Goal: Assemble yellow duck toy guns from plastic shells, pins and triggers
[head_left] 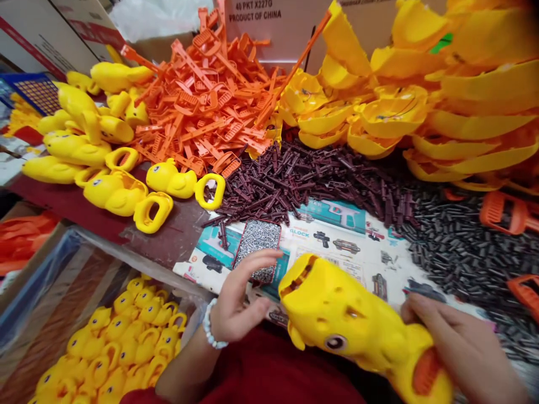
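Observation:
My right hand [467, 342] grips a yellow duck-shaped toy [357, 314] near its narrower end, where an orange piece [426, 370] shows in an opening. The toy lies tilted in the air above the table's front edge, its open mouth towards my left hand and one eye facing me. My left hand [244, 297], with a beaded bracelet [209, 325], is apart from the toy, fingers and thumb spread. Just beyond its fingers stands a small red-rimmed tray [257, 247] full of tiny metal screws.
Behind lie orange plastic strips [202, 101], dark maroon parts [295, 179] and small black cylinders [458, 252]. Yellow shells [480, 123] are stacked right. Yellow duck toys [113, 193] lie at left; a lined box [138, 325] below holds more. Printed cardboard [303, 233] covers part of the table.

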A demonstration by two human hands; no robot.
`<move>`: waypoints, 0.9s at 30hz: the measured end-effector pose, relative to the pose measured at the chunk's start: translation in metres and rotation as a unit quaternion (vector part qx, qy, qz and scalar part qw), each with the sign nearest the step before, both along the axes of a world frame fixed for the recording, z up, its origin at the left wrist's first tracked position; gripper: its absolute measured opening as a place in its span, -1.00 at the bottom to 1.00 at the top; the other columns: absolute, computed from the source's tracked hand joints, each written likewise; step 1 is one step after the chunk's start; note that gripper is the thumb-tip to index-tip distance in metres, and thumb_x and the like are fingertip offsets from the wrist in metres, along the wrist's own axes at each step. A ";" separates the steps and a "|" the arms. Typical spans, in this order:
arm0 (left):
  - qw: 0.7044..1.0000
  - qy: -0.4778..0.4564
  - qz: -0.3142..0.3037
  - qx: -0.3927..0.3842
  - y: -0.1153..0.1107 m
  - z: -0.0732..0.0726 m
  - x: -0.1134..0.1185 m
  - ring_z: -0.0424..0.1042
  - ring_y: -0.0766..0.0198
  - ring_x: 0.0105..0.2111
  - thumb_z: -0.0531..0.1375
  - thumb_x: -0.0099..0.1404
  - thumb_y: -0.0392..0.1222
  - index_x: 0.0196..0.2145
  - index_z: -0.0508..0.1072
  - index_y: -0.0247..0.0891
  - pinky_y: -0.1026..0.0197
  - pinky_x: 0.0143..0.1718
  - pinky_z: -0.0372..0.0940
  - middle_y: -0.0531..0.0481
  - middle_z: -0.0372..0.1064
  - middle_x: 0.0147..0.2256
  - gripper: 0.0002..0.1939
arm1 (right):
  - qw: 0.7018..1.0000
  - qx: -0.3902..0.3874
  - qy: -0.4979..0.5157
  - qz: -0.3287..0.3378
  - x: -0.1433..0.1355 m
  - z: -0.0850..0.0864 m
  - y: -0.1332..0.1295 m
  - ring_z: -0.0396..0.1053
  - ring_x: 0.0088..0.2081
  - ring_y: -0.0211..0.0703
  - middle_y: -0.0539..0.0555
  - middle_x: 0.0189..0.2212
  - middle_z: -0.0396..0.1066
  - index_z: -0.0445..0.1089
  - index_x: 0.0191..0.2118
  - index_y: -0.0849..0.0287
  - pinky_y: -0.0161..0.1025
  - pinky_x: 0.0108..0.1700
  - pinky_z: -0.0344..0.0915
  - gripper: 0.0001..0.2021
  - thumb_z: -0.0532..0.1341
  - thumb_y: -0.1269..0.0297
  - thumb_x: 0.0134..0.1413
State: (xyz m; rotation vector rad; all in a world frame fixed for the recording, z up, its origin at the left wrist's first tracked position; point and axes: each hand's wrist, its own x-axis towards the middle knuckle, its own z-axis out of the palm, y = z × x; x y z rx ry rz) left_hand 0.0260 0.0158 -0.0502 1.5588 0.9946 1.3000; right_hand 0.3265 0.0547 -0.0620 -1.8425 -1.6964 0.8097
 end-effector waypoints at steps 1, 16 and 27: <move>0.998 0.041 -0.035 0.020 0.003 0.001 0.002 0.09 0.05 0.21 0.13 0.29 -0.08 0.18 0.14 -0.17 -0.05 0.26 0.03 -0.17 0.08 0.20 -0.47 | 0.998 -0.009 -0.058 0.016 0.003 0.004 0.001 0.26 -0.68 -0.08 0.12 -0.68 0.31 0.38 -0.64 0.18 -0.21 -0.68 0.13 -0.29 -0.03 -0.43 -0.04; 0.979 0.147 -0.138 0.025 0.005 0.004 0.008 0.21 0.10 0.15 0.14 0.05 -0.41 0.15 0.08 -0.25 0.05 0.20 0.16 -0.24 0.17 0.13 -0.32 | 0.894 0.280 -0.147 0.318 -0.079 0.035 -0.031 0.20 0.03 0.07 0.29 0.03 0.23 0.17 0.08 0.38 -0.06 0.01 0.11 -0.51 0.08 0.07 0.19; 0.980 0.145 -0.130 0.029 0.001 -0.002 0.012 0.08 0.06 0.23 0.13 0.11 -0.36 0.17 0.07 -0.21 -0.03 0.22 0.12 -0.26 0.03 0.22 -0.34 | 0.895 0.261 -0.175 0.318 -0.081 0.033 -0.036 0.18 0.04 0.12 0.27 0.08 0.18 0.17 0.10 0.37 0.01 0.03 0.11 -0.44 0.14 0.05 0.11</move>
